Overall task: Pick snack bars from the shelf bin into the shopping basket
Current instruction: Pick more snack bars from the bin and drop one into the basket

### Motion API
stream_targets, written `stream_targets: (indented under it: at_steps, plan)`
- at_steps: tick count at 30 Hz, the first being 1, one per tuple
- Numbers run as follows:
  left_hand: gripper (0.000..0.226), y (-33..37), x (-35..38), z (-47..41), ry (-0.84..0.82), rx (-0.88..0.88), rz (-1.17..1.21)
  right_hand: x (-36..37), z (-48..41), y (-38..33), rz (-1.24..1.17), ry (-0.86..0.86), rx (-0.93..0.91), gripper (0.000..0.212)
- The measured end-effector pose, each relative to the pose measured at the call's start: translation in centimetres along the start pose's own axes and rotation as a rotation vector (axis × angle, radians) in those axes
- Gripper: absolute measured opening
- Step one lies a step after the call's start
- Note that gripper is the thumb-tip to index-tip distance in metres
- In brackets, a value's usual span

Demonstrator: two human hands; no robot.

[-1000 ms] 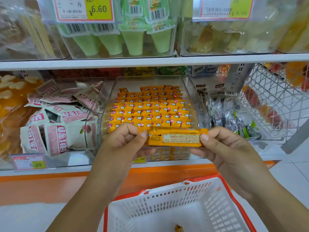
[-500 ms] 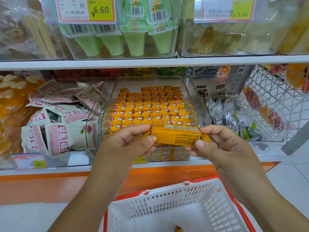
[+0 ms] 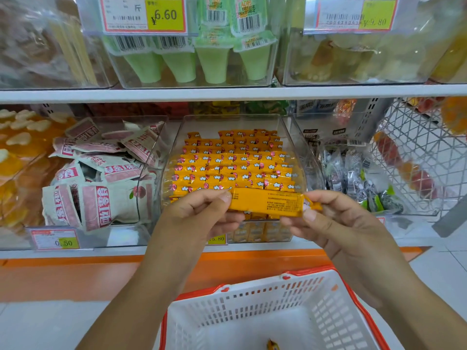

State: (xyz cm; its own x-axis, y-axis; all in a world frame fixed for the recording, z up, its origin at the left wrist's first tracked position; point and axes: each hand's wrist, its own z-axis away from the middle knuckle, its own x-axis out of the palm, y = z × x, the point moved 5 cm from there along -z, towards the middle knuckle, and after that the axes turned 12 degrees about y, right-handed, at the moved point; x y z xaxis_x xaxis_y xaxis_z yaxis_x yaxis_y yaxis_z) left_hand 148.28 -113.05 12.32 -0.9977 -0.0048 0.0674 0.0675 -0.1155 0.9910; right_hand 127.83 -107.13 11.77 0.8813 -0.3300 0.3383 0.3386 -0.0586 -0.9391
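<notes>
Both hands hold one snack bar (image 3: 267, 202) between them. The left hand (image 3: 199, 215) pinches the left end with thumb and fingers. The right hand (image 3: 336, 223) pinches the right end, and the crimped tip of the wrapper pokes out past its fingers. The bar lies sideways in the air, just in front of the clear bin (image 3: 288, 137) on the shelf (image 3: 101, 251). Its small print faces up.

The white basket (image 3: 252, 306) with the red rim sits lower down, below the hands. The bar is not in it yet. One little orange thing (image 3: 272, 346) lies at the bottom of the basket. It may be a snack bar, but the edge of the picture cuts it off, so I cannot be sure. The bin is packed with rows of orange bars. So I think the job has only just started. This bar has been picked, and it must go down into the basket next. Many more could follow.

A second ago the bar was in much the same spot, held by the same two hands. Back then a pale box of print on the wrapper faced up. Now the bar has been rolled a bit, so a plainer side with tiny writing shows. The basket has not moved.
</notes>
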Motion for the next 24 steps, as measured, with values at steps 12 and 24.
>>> stream_targets:
  at_steps: [12, 24]
  plan:
    - [0.014, -1.0, 0.7, -0.1, -0.086, 0.175, -0.245, -0.2, -0.2, 0.6, 0.132, 0.066, -0.060, 0.063]
    - [0.043, -0.8, 0.6, -5.1, 0.154, 0.603, -0.824, 1.7, -4.1, -1.0, 0.364, 0.241, -0.232, 0.027]
